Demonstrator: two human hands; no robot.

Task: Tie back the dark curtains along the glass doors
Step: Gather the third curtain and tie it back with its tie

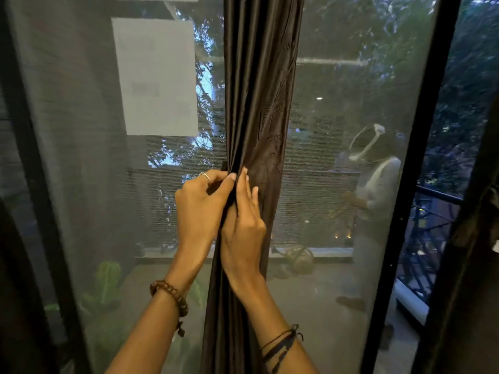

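A dark brown curtain (260,90) hangs gathered into a narrow bundle down the middle of the glass doors (351,130). My left hand (198,206) pinches the bundle's left edge at about mid height, thumb and fingers curled on the folds. My right hand (243,220) lies against the front of the bundle just below, fingers fairly straight and pressing into the fabric. Whether a tie-back band is there I cannot tell; a small dark piece shows at the bundle's left edge above my left hand.
A grey mesh screen (81,157) covers the glass on both sides. Black door frames stand at the left (35,184) and the right (421,171). A person's reflection (375,190) shows in the right pane. Potted plants (108,279) sit outside on the balcony.
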